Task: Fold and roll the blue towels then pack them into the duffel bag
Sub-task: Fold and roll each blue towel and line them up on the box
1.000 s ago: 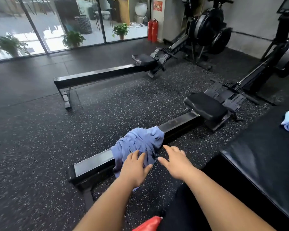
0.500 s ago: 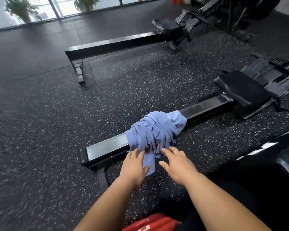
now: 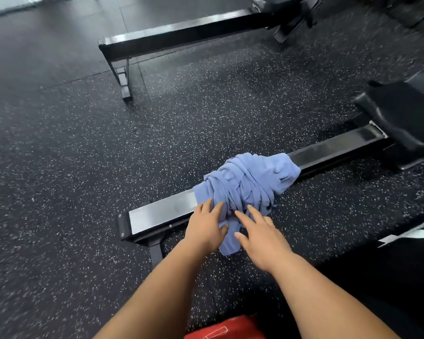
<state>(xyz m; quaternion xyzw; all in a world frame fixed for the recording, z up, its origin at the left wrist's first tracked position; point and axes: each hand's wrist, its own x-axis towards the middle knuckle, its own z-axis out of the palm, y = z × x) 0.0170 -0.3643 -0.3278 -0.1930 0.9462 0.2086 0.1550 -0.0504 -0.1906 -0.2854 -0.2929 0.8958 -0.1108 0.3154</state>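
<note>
Both forearms reach fwd & down, bare and roughly parallel. The left hand lies flat w/ fingers straight and slightly spread, tips on the near-left edge of the blue towel, thumb against the flap that hangs down; it grips nothing. The right hand is just beside it, also flat and loose, fingers splayed, tips touching the bunched cloth. The hanging flap shows between the two hands.

The towel is soft, matte, blue-violet fabric, crumpled into a twisted lump w/ many rope-like creases, draped across the rail of a rowing machine, nr its end. The rail is a long black box beam w/ a smooth, dull-shiny metal top strip & a black end cap. Further along sits a padded black seat, slightly glossy. The floor is dark rubber matting flecked w/ white specks. A second rail stands beyond, well apart. At the btm edge is a red item w/ a white outline mark; can't tell what it is.
</note>
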